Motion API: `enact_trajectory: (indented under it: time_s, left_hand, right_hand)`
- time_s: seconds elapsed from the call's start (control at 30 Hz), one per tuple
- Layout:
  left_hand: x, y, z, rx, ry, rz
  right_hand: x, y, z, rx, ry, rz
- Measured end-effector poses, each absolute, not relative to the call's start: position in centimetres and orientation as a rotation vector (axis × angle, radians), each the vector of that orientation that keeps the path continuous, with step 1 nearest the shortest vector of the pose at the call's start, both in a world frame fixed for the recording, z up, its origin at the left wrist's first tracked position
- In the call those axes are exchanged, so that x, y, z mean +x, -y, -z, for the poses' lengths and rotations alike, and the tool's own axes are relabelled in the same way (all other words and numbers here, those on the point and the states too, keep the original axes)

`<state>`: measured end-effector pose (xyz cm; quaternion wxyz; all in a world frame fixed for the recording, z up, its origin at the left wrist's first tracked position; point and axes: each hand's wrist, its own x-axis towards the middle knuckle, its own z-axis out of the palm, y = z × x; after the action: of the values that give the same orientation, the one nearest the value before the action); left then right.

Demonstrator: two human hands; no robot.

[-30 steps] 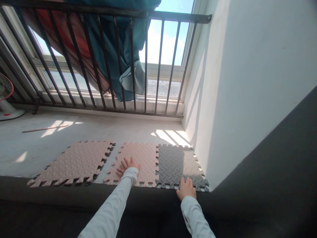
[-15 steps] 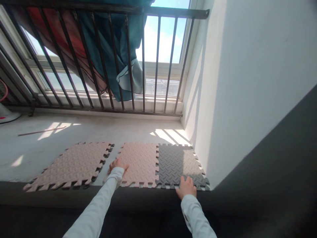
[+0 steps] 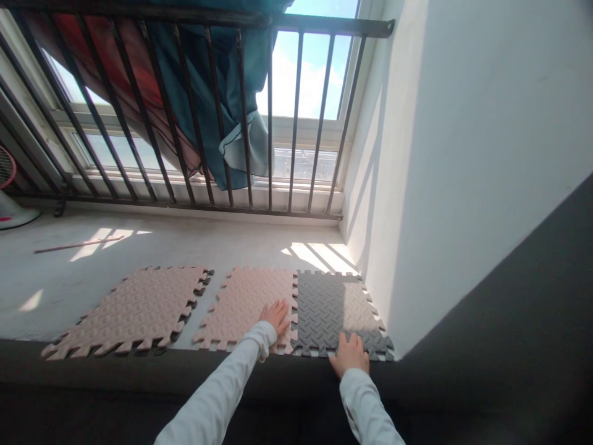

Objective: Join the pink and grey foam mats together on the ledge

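At the far left edge of the frame a fan is standing on the pale concrete floor, only partly in view, and a thin stick is lying just right of it in a patch of sun. Across the upper left a dark metal railing is running in front of the window, with a teal cloth and a red cloth hanging behind its bars.

In the lower left a pink foam mat tile is lying alone, a narrow strip of floor separating it from the next one. In the lower middle a second pink foam tile is sitting interlocked along its right edge with a grey foam tile, which is reaching almost to the white wall on the right.

The left hand is resting open and flat, fingers spread, on the second pink tile close beside the seam with the grey one. The right hand is lying open, palm down, on the near edge of the grey tile, gripping nothing. Both arms are wearing pale long sleeves, stretching over a dark ledge that is running along the bottom of the frame.
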<state>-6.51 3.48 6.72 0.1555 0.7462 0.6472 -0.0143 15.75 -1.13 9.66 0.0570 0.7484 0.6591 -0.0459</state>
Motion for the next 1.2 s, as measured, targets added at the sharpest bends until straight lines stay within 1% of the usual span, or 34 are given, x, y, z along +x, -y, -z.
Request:
enact_trajectory:
  time_s: [0.13,0.33,0.5,0.67,0.93,1.2]
  left_hand:
    - [-4.3,-4.0,-6.3,2.184,-1.795,0.029]
    - [-3.9,-4.0,-6.1,2.146,-1.831,0.008]
    - [-3.4,-4.3,-7.2,2.104,-1.895,-0.037]
    - [-3.2,-6.3,-8.4,2.132,-1.915,-0.060]
    - [-2.2,-7.8,-7.0,2.073,-1.901,0.045]
    - [-2.9,-9.2,-8.4,2.115,-1.921,0.020]
  right_hand:
    - [15.8,1.1,-9.6,2.264,-1.999,0.126]
    - [15.6,1.0,-9.6,2.270,-1.996,0.121]
    - [15.5,0.9,-9.7,2.280,-1.994,0.125]
    - [15.4,1.0,-9.8,2.295,-1.995,0.112]
    - [15.7,1.0,-9.5,2.284,-1.994,0.133]
    - [15.5,0.8,-9.3,2.293,-1.990,0.096]
